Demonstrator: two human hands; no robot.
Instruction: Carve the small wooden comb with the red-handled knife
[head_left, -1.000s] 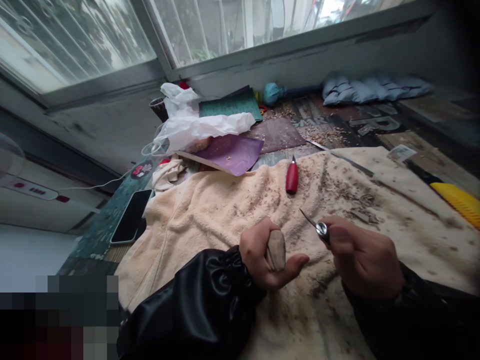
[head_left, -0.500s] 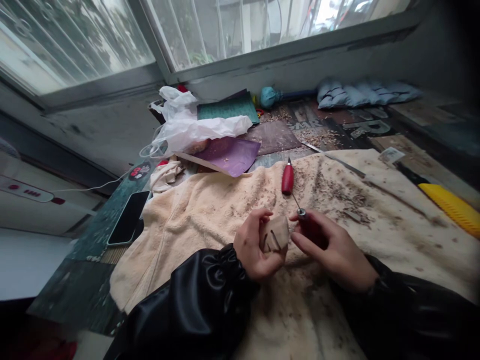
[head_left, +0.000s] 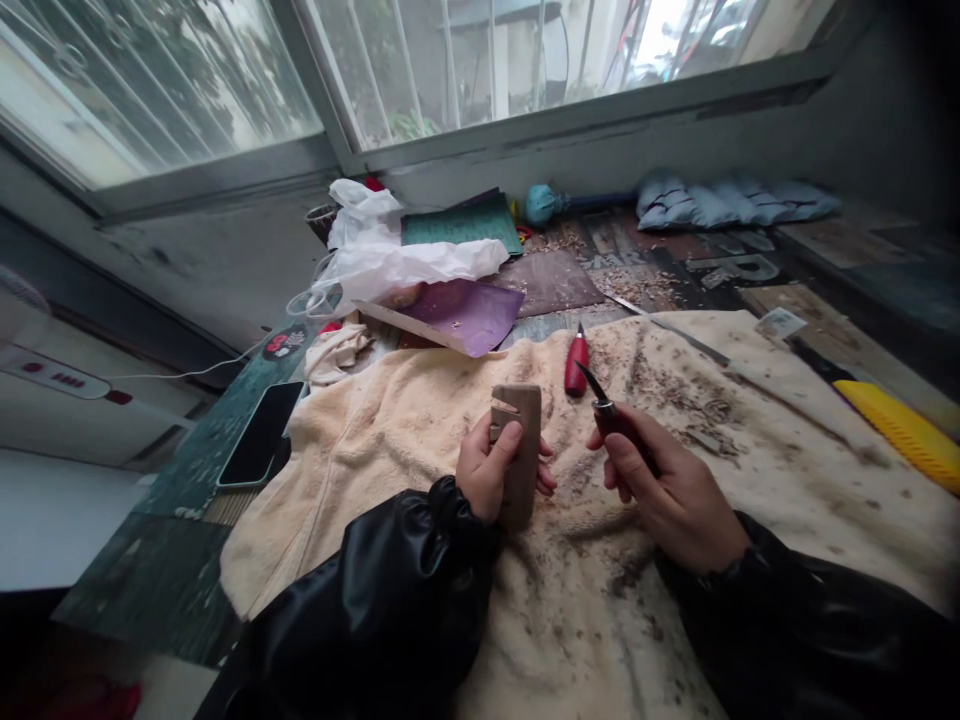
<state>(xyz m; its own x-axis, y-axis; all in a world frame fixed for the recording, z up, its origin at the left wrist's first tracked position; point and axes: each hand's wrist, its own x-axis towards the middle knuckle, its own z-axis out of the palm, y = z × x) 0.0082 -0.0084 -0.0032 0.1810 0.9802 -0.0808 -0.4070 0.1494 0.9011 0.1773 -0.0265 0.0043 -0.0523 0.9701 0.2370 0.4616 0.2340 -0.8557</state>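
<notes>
Over the towel (head_left: 397, 420), my left grip (head_left: 486, 470) holds a notched wooden block (head_left: 528, 425), right grip (head_left: 671, 490) a carving knife (head_left: 604, 409); carving likely needs blade alignment.

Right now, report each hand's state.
Left hand: closed, holding the notched wooden block.
Right hand: closed, holding the carving knife, blade up.

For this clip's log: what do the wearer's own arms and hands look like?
Both hands, left and right, are bare, without gloves. The left sleeve is glossy black, leather-like, puffy and creased, gathered at the cuff. The right sleeve is also black, its details darker.
</notes>
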